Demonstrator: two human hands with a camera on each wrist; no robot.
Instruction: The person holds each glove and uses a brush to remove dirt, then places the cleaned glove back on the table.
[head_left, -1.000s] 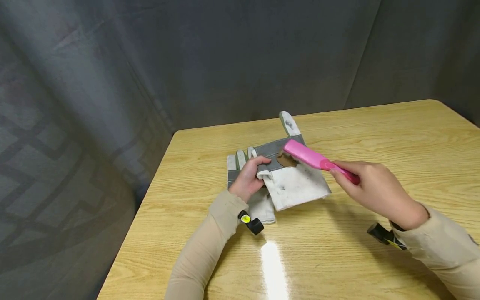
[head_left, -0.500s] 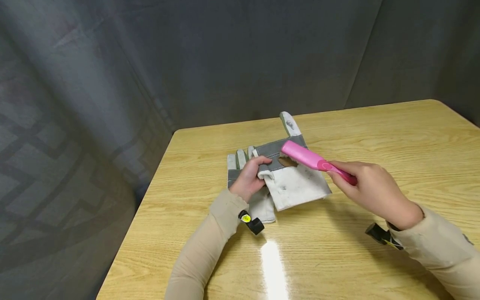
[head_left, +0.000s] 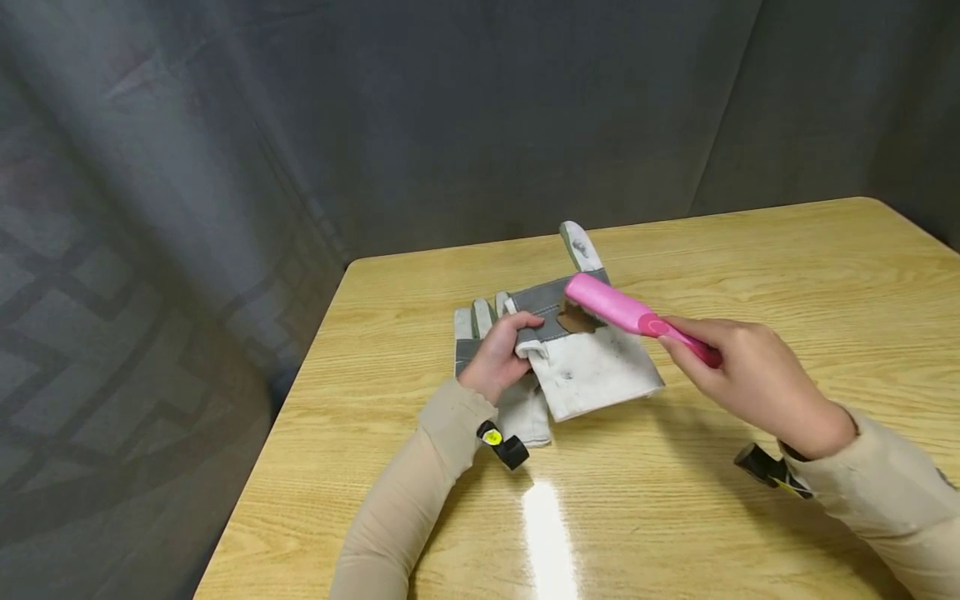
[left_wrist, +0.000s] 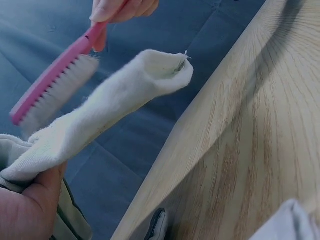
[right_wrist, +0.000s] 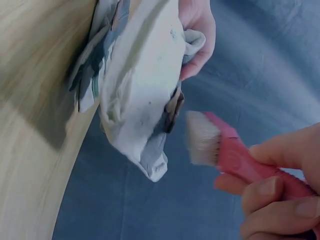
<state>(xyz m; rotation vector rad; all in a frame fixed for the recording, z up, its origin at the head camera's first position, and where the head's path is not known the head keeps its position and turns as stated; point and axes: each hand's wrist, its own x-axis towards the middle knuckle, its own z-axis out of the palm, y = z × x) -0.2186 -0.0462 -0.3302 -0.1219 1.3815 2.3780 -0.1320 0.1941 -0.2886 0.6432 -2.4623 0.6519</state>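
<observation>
My left hand (head_left: pixel 501 354) grips a white and grey work glove (head_left: pixel 592 375) by its side, thumb on top, and holds it off the table. On the glove's grey band is a brown patch (head_left: pixel 576 320); dark smudges mark its white cuff and one upright finger. The right hand (head_left: pixel 757 379) holds a pink brush (head_left: pixel 611 304) by the handle, head over the patch. White bristles (right_wrist: pixel 202 137) face the glove, with a gap between them in the right wrist view. Partly hidden beneath the held glove, a second glove (head_left: pixel 525 417) lies on the table.
The light wooden table (head_left: pixel 360 417) has its far edge close behind the gloves. A dark grey curtain (head_left: pixel 525 117) hangs behind it and along the left. Each wrist carries a small black camera (head_left: pixel 512 450).
The brush dipped slightly down and left over the patch, then rose back up, so more of the brown patch shows now. My left hand and the gloves have stayed in place.
</observation>
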